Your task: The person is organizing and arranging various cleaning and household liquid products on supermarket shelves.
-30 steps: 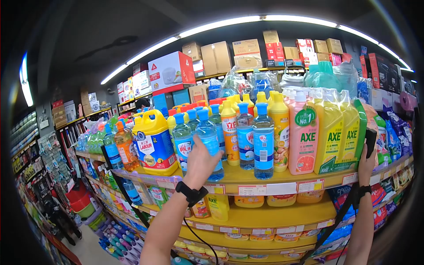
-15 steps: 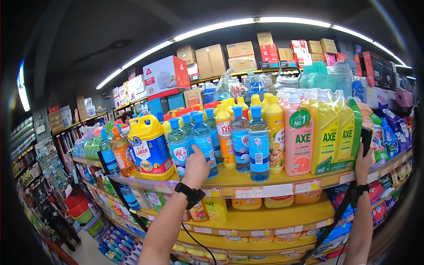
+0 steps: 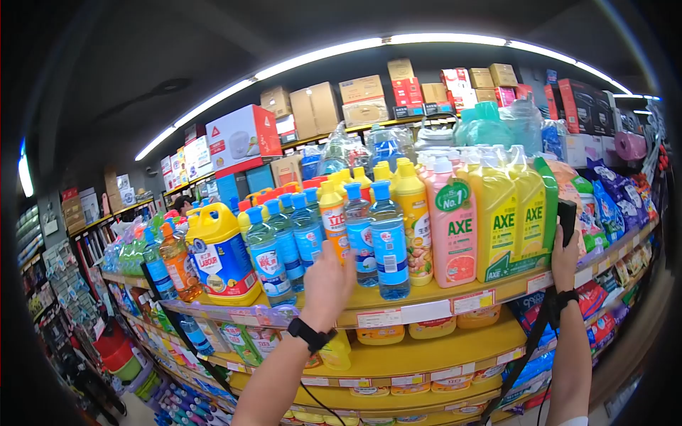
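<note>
A curved yellow metal shelf [image 3: 426,302] with white and pink price labels along its front edge carries rows of cleaning liquids. At its left end stands a big yellow plastic jug with a blue label [image 3: 219,252], beside it clear bottles of blue liquid with blue caps [image 3: 389,241], then yellow bottles with orange labels [image 3: 413,213], a pink AXE bottle [image 3: 453,224] and yellow AXE bottles [image 3: 508,213].

Both arms reach up. The left hand [image 3: 328,278] is half curled. The right hand [image 3: 565,255] is closed, gripping something.
</note>
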Demonstrator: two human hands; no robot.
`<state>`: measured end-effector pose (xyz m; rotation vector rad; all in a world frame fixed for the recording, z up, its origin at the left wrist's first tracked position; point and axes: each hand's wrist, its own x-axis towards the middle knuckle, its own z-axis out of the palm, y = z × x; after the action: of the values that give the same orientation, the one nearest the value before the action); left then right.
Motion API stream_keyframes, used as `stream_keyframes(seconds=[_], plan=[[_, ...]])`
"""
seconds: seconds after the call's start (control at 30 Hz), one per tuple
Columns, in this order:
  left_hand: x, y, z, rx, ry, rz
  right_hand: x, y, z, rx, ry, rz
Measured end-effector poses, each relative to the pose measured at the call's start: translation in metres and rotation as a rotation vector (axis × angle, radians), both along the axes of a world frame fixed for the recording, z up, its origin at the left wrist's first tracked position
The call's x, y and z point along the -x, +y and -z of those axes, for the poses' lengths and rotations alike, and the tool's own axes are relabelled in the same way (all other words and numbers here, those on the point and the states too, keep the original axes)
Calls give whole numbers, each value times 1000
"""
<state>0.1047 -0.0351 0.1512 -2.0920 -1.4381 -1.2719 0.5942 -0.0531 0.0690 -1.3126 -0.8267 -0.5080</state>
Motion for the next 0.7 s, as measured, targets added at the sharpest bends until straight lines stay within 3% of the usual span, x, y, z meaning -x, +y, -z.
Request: stream_keyframes(seconds=[0.13,0.3,0.5,0.7], plan=[[-47,5,10,-147,-15,172,2,-1,-1,2,-10,2],[-76,22,9,74,-102,128,4,-3,-2,45,-3,50],[-61,15,8,65,-65,16,3,-2,-3,-32,-34,-16],[10,19,13,-7,-95,-99,-6,3,2,11,-17,0]])
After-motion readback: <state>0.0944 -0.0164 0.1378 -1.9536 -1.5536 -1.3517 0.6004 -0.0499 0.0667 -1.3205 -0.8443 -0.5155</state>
